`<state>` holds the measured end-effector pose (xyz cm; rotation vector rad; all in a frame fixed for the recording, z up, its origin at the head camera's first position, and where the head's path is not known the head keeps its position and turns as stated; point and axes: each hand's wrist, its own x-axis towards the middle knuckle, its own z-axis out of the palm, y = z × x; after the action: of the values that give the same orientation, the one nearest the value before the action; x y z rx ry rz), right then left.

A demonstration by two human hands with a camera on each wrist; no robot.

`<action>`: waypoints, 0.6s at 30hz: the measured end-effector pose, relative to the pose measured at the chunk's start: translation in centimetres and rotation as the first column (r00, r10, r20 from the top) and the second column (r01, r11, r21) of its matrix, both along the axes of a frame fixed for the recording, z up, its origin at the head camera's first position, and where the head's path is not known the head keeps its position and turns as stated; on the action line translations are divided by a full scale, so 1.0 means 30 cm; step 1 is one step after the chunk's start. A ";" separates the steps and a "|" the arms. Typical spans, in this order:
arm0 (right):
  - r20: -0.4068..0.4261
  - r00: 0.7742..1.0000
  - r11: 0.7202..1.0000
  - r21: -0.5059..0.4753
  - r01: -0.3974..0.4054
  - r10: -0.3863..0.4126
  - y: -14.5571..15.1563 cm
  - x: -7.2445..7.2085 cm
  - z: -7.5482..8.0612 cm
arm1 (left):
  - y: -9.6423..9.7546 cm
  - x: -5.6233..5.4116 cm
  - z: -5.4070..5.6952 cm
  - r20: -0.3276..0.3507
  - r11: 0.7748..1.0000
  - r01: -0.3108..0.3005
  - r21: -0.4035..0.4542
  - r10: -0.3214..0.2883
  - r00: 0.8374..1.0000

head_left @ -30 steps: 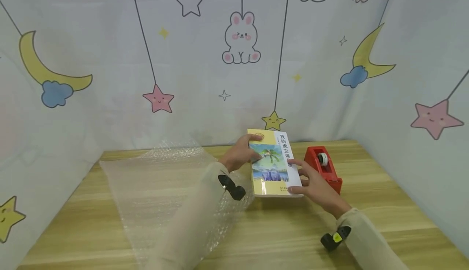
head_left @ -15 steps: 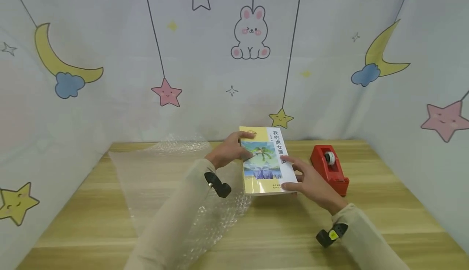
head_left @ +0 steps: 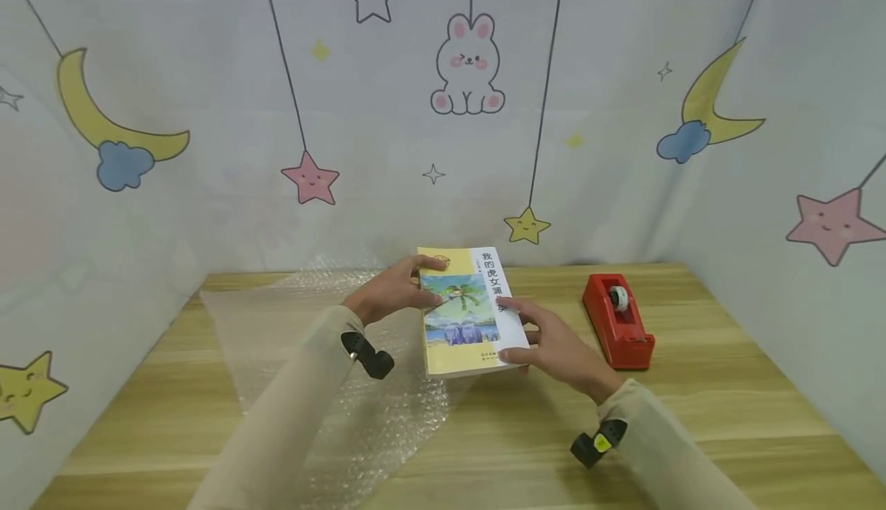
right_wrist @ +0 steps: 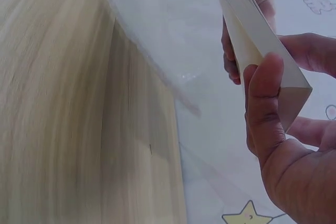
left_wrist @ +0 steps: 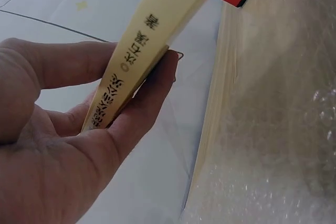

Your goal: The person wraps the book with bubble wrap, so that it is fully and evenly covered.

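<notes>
Glossy rectangular book (head_left: 462, 318) shifted left, bumpy bubble wrap (head_left: 394, 418)

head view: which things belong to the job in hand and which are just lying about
In the job:
book, gripped by left hand and right hand
bubble wrap, likely, as it lies spread out on the table close by

Just there:
tape dispenser, untouched, though it may be wanted
cloth, only a backdrop

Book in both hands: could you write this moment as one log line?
left hand: grips book | right hand: grips book | bubble wrap: on table | tape dispenser: right of book
</notes>
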<state>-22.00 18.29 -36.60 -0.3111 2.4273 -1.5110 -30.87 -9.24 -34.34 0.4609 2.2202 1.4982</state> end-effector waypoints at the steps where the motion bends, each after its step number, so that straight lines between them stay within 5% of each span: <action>1: 0.006 1.000 1.000 -0.004 0.002 -0.002 -0.009 -0.001 0.000 | -0.009 0.001 0.002 -0.003 1.000 0.004 -0.001 -0.004 1.000; 18: -0.003 1.000 0.999 -0.039 -0.014 0.014 -0.200 -0.018 -0.030 | -0.186 0.015 -0.031 -0.041 0.993 -0.052 -0.105 0.048 0.998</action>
<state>-22.53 12.30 -37.50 -0.3376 2.3947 -1.5542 -30.42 -14.81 -35.28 0.4070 2.3440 1.3988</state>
